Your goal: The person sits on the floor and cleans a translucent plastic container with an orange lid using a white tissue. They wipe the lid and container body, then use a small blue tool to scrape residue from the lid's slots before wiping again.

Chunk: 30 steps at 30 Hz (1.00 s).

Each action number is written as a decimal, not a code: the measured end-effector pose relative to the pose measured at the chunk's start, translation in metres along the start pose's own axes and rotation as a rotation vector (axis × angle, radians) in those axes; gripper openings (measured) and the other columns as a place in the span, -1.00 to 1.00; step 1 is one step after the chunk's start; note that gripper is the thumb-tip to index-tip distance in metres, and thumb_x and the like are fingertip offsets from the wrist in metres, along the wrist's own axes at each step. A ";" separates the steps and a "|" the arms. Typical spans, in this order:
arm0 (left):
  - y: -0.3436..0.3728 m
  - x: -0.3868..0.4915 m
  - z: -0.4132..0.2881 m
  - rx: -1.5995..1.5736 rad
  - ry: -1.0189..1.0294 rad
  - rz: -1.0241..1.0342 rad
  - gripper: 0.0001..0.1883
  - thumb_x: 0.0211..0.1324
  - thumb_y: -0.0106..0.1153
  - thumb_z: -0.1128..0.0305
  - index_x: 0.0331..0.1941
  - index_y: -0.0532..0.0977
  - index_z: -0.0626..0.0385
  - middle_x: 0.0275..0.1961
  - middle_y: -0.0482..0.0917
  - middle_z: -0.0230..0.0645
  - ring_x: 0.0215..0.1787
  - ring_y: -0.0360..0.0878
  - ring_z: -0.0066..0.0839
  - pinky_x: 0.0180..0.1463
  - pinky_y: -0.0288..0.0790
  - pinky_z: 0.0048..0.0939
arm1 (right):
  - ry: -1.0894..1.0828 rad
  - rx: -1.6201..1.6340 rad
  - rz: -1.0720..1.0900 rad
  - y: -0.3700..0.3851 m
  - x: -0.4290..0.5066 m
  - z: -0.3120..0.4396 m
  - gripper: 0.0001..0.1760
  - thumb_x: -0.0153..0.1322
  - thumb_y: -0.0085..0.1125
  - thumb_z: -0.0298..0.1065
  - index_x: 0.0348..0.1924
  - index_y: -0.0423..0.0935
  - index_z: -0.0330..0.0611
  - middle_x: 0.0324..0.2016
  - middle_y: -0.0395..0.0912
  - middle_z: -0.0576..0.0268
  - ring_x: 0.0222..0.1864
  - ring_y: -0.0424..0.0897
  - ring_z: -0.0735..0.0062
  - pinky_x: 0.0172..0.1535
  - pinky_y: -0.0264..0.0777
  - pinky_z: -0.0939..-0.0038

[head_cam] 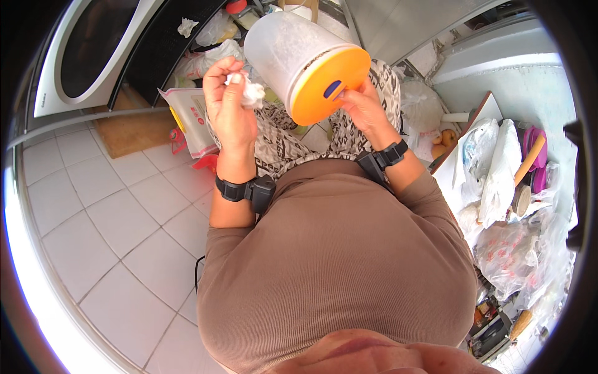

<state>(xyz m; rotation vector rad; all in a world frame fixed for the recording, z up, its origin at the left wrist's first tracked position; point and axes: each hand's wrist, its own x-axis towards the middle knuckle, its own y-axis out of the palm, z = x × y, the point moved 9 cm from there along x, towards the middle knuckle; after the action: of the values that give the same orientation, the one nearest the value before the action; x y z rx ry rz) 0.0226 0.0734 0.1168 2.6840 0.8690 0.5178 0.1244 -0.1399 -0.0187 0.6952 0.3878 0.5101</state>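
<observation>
A crumpled white tissue [252,95] is pinched between the thumb and fingers of my left hand [231,112]. My right hand [366,110] grips the edge of an orange lid [322,91], its thumb beside a dark blue oval in the lid. That lid sits on a large translucent plastic canister [285,51], tilted on its side above my patterned trousers, lid end towards me. White residue shows on the canister's wall, and a line of dark specks runs along the rim near the lid. The fingers of my right hand behind the lid are hidden.
A silver-framed appliance [51,84] stands at the upper left, with another tissue [188,27] on the black surface beside it. A printed bag [187,117] leans near my left knee. At right, a board [460,140] and plastic bags [509,252] crowd the wall.
</observation>
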 end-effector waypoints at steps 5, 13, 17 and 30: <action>0.070 -0.033 -0.016 0.679 0.477 0.498 -0.72 0.34 0.03 0.43 0.05 0.56 0.21 0.10 0.57 -0.19 0.11 0.53 -0.22 0.28 0.33 -0.24 | 0.003 -0.052 0.027 0.005 -0.009 -0.001 -0.39 0.30 0.21 -0.67 0.22 0.34 -0.29 0.02 0.57 0.16 0.01 0.62 0.35 0.03 0.54 0.33; 0.041 -0.027 -0.008 0.915 0.607 0.489 -0.65 0.41 -0.03 0.34 0.17 0.56 0.16 0.22 0.61 -0.15 0.33 0.51 -0.27 0.20 0.21 -0.25 | 0.022 -0.143 0.041 0.006 -0.022 0.011 -0.36 0.27 0.21 -0.70 0.23 0.34 -0.30 0.04 0.54 0.15 0.03 0.60 0.36 0.02 0.54 0.37; -0.008 0.035 0.008 0.918 0.516 0.234 -0.66 0.48 -0.05 0.23 0.13 0.59 0.11 0.16 0.66 -0.21 0.39 0.47 -0.28 0.34 0.18 -0.21 | 0.022 -0.197 0.056 0.011 -0.031 0.017 -0.27 0.21 0.20 -0.76 0.27 0.32 -0.31 0.04 0.54 0.17 0.06 0.58 0.35 0.09 0.53 0.34; 0.098 -0.033 0.000 0.607 0.257 0.931 -0.73 0.48 -0.02 0.27 0.11 0.56 0.04 0.11 0.68 -0.30 0.32 0.54 -0.24 0.61 -0.14 0.02 | -0.095 -0.826 0.079 0.021 -0.044 0.054 -0.21 0.19 0.29 -0.60 0.33 0.36 -0.32 0.14 0.55 0.11 0.13 0.55 0.45 0.20 0.44 0.39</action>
<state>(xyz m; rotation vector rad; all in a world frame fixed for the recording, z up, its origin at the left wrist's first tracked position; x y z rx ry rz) 0.0479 -0.0234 0.1443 3.5529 -0.3364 0.9055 0.1087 -0.1787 0.0409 -0.0665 0.0374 0.6482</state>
